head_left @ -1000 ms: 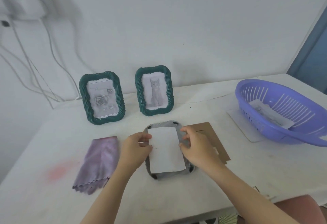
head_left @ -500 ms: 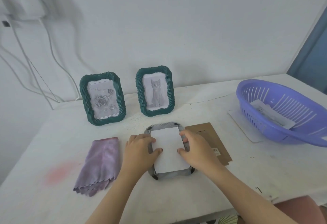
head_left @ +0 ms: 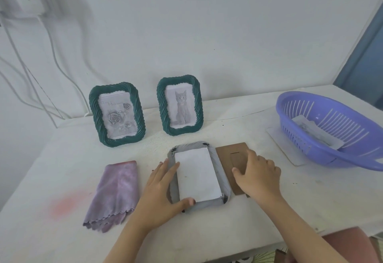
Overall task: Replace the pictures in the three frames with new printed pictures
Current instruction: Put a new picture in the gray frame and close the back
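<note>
Frame (head_left: pixel 221 177), the third one, lies face down in the lower middle of the picture. The new print (head_left: pixel 196 174) lies blank side up inside its back opening. Half a second ago both my hands were pressing on this print. Now my right hand (head_left: pixel 259 173) has left it and gone to the brown backing (head_left: pixel 234 152), just right of the frame. Its fingers lie on the board, lightly bent, and do not close round it yet. My left hand (head_left: pixel 159 190) stays flat along the frame's left side and grasps nothing, with its thumb tip on the print's lower corner.

I judge the print is seated, so the next step is to lay the backing over it.

The backing lies just beside the frame, so a short move to the left should be enough. The cloth (head_left: pixel 116 192) lies left of my left hand and the basket (head_left: pixel 310 148) is at the right edge, both out of this path. The table (head_left: pixel 269 211) ends close under my forearms, so I have little room toward me.
</note>
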A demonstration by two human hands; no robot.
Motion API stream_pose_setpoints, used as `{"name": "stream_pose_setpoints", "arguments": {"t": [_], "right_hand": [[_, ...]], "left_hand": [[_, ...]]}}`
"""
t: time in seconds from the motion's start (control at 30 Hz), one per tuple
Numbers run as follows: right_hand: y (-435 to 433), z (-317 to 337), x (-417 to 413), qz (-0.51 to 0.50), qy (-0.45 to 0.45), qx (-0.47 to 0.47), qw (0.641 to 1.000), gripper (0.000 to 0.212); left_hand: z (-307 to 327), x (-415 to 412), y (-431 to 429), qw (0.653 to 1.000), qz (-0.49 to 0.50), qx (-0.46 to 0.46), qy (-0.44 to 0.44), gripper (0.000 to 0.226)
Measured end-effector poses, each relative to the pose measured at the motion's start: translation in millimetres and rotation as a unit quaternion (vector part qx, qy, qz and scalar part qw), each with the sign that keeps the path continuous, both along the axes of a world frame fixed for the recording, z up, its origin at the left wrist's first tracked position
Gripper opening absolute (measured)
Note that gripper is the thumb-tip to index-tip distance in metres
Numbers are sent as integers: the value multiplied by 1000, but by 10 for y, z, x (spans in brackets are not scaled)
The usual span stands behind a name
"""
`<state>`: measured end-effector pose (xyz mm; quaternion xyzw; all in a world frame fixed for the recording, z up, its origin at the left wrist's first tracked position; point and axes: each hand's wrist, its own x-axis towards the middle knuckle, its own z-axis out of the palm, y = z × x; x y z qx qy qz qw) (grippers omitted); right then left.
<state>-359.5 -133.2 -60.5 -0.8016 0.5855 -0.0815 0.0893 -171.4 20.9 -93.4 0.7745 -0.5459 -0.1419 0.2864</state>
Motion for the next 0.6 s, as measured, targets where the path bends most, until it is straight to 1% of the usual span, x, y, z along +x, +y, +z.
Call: {"name": "stream_pose_setpoints", "arguments": {"t": [0.17, 0.27, 0.37, 0.4, 0.43, 0.5, 0.53, 0.6], "right_hand": [[-72, 52, -32, -18, -41, 23, 999, 62], [-169, 108, -55, -38, -91, 78, 992, 73], [-251, 165, -93, -46, -165, 151, 973, 87], [-273, 183, -103, -47, -201, 168, 964, 85], [-286, 208, -114, -46, -243, 178, 952, 77], [-309, 275, -129, -31, -325, 181, 928, 53], [-316, 310, -128, -17, -343, 172, 923, 43], [-311, 391, -114, 13, -351, 146, 925, 32]], "left_hand": [[17, -9, 31, 999, -30, 18, -17, 113], [9, -5, 38, 998, -42, 27, -34, 119], [10, -9, 51, 998, -50, 28, -40, 122], [14, -10, 52, 998, -46, 28, -39, 123], [19, -13, 53, 998, -41, 29, -39, 124], [28, -22, 53, 998, -34, 30, -37, 125], [34, -28, 55, 998, -33, 31, -35, 125], [58, -46, 67, 999, -31, 29, -26, 124]]}}
